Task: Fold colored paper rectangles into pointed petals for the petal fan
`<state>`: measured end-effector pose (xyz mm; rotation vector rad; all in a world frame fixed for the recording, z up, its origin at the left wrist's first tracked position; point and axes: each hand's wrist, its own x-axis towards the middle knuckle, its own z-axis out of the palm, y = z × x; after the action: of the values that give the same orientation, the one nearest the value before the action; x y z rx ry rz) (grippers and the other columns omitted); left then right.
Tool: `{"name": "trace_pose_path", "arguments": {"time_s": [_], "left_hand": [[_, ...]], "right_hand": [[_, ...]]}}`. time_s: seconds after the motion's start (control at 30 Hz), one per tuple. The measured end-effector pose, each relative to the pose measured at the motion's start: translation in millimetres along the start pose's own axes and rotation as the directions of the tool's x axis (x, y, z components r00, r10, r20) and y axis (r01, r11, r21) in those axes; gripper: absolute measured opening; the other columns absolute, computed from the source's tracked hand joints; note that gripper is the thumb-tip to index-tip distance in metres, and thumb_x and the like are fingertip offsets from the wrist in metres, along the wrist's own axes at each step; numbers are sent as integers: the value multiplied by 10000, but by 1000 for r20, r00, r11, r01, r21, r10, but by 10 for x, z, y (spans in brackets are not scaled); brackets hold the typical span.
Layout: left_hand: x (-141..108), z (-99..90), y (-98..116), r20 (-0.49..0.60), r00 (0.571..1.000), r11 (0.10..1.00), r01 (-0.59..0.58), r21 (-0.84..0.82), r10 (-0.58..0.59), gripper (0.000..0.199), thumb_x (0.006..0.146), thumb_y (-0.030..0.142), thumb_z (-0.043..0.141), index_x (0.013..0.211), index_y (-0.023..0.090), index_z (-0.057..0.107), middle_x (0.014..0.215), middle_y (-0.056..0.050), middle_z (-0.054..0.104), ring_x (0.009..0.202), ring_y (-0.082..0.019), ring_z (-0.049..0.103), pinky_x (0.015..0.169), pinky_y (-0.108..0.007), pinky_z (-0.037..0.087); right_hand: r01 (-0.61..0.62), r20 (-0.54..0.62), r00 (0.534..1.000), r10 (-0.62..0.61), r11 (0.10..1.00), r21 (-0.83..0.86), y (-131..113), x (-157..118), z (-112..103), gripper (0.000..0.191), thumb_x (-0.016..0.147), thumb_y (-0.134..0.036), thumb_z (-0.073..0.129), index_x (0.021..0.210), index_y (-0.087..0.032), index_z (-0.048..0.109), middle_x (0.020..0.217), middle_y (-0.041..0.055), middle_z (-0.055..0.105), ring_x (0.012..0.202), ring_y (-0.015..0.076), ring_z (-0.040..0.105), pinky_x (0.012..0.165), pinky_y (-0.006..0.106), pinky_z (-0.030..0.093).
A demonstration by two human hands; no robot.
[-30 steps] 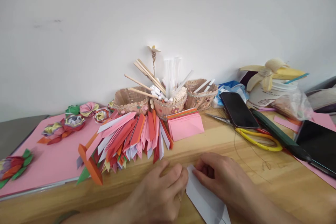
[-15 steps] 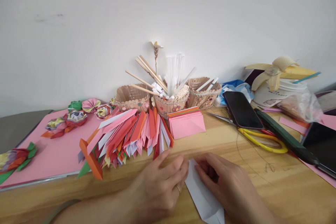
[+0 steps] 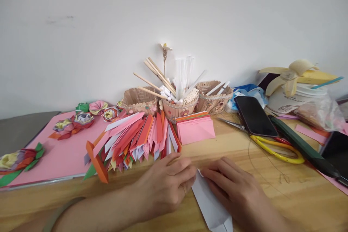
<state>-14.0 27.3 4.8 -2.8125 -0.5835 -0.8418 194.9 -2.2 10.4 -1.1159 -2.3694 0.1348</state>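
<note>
A folded white sheet of paper (image 3: pixel 210 203) lies on the wooden table between my hands, its far end narrowed to a small corner. My left hand (image 3: pixel 170 181) rests at the paper's left edge with curled fingers, the fingertips close to that far corner. From the right, my right hand (image 3: pixel 231 185) presses on the paper, its thumb and index finger pinched at the same corner. The left fingertips are partly hidden, but they seem to touch the paper. Just beyond my left hand spreads a fan of folded coloured papers (image 3: pixel 138 137).
Behind stand wooden baskets (image 3: pixel 181 110) with sticks and clear tubes. A stack of pink paper (image 3: pixel 195 130) sits before them. To the right are yellow-handled scissors (image 3: pixel 277 148), a phone (image 3: pixel 255 116), a green-handled cutter (image 3: pixel 301 145) and a peeled banana (image 3: pixel 312 76). Paper flowers (image 3: pixel 84 117) lie left.
My right fingers have closed further over the paper's far corner and now pinch it. My left hand stays nearly in place. The view has shifted slightly left.
</note>
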Motion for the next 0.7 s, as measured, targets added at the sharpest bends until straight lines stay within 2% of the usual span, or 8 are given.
{"name": "trace_pose_path", "arguments": {"time_s": [0.1,0.23,0.37,0.5,0.7], "left_hand": [[29,-15,-13,-29,999,999,32,-41,-34,288,995,137,373,895,116,642,967,-23,656,997,-145,532,956,-297,422],[12,4,-31,-21,998,994,58,-94,-60,243,999,158,385,996,122,626,1057,12,669,1085,-144,516,1038,-318,352],[-41,38,-61,-8,999,991,30,-129,-32,221,996,155,397,1053,116,607,1055,34,684,1145,-160,495,1083,-364,298],[-58,31,-116,18,998,994,-63,-88,65,231,990,145,401,1035,133,627,1066,31,685,1181,-195,481,1094,-434,272],[-39,-15,-163,69,993,991,-93,-98,100,297,1005,157,345,1047,146,639,1103,26,677,1225,-204,460,1096,-422,273]], "right_hand": [[98,16,995,-97,993,-59,-4,-10,-32,344,967,-137,298,924,-136,640,771,81,625,689,173,574,584,279,498],[185,94,980,-173,973,-139,-42,2,-91,416,972,-128,224,938,-123,639,778,94,640,676,194,571,589,308,505],[249,82,968,-237,946,-208,-93,42,-144,432,945,-80,213,940,-138,642,779,99,661,666,208,580,581,321,507],[272,67,962,-264,918,-288,-131,94,-175,481,930,-38,186,879,-143,652,792,108,674,687,219,596,575,335,511],[271,53,962,-268,910,-313,-131,82,-158,518,950,-33,156,846,-114,657,789,103,671,722,205,602,617,324,516]]}}
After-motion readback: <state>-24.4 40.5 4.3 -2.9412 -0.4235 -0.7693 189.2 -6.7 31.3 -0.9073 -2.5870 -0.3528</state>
